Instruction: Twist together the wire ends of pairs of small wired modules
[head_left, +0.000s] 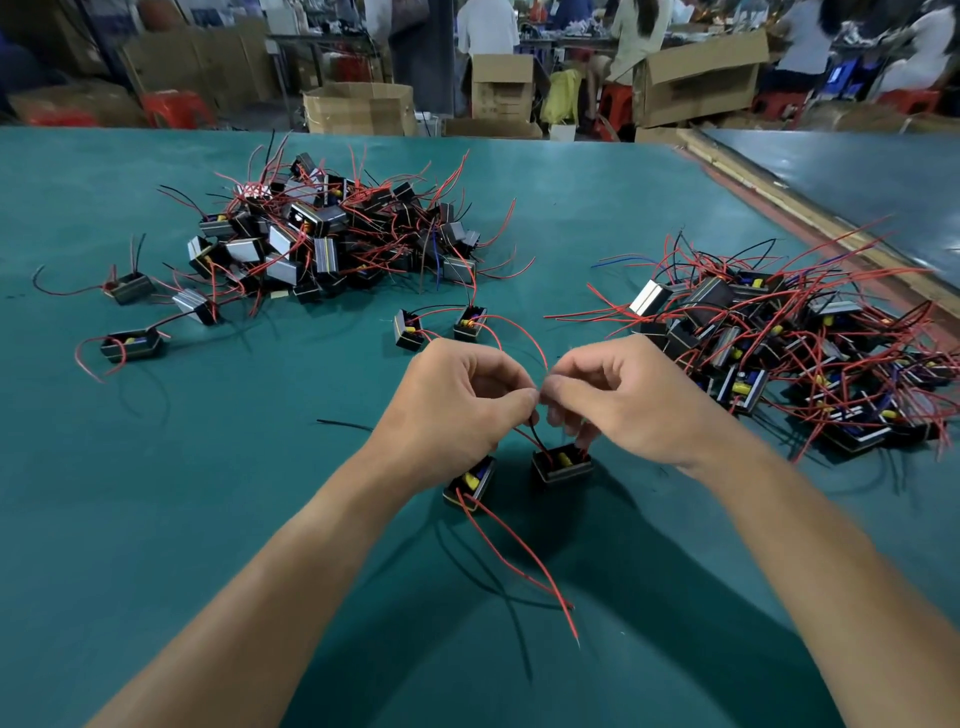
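The left hand (457, 400) and right hand (618, 395) meet fingertip to fingertip, pinching wire ends above 2 modules (562, 462) hanging just over the green surface (208, 493). Twisting looks underway; next likely needs rolling the pinch tighter. Their wires rise steeply toward the fingertips.

We see 2 black modules (470, 483) (562, 464) side by side w/ yellow parts, tilted. Their wire ends (537, 400) meet above, pinched.

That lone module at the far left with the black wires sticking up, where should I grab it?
Pinch the lone module across its two long side walls, coming straight down from above. It sits open side up, clear of the pile, and its wires rise from one end.
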